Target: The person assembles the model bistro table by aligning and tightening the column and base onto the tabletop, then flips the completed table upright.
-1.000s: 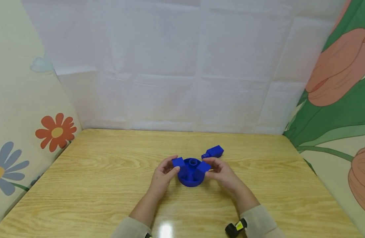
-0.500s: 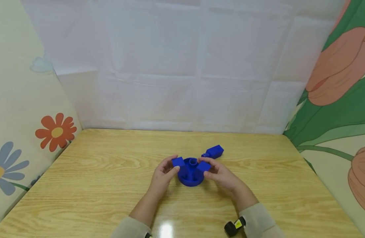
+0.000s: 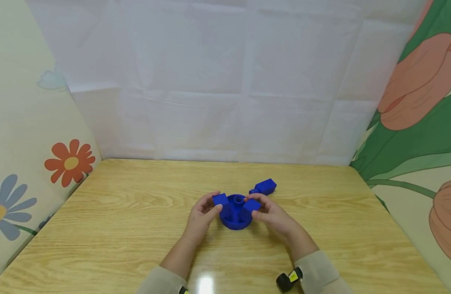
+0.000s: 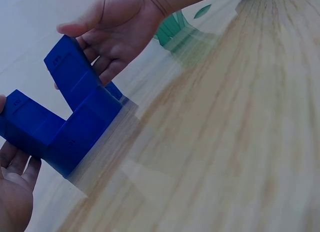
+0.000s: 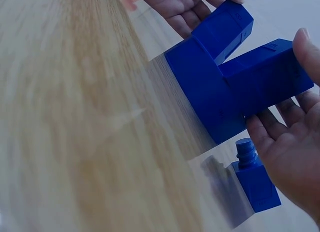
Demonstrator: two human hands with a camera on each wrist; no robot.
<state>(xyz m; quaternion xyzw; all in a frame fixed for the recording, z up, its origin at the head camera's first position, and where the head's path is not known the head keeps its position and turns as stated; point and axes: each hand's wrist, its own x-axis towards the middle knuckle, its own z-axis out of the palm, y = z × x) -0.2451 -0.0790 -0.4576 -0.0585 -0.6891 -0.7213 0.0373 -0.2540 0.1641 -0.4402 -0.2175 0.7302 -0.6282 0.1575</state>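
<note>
A blue round base point(image 3: 235, 225) with a raised ring point(image 3: 238, 199) inside sits on the table, and two blue rectangular blocks stand up from it, leaning outward. My left hand point(image 3: 199, 219) pinches the left block point(image 3: 221, 200) between thumb and fingers. On the other side my right hand point(image 3: 276, 215) pinches the right block point(image 3: 252, 205), its fingers behind and thumb in front. The right wrist view has both blocks meeting the base point(image 5: 197, 91); how they are joined is hidden. Behind the right hand lies a separate blue block with a threaded end point(image 3: 265, 187).
The wood-grain table point(image 3: 118, 228) spreads around the hands. A white sheet point(image 3: 225, 81) hangs at its back edge, and flower-printed cloth point(image 3: 12, 122) stands at both sides. A black wrist device point(image 3: 288, 280) shows by the right cuff.
My right hand has shifted slightly left, and the right block has turned a little in its fingers. The left hand and the separate threaded block stay where they were.
</note>
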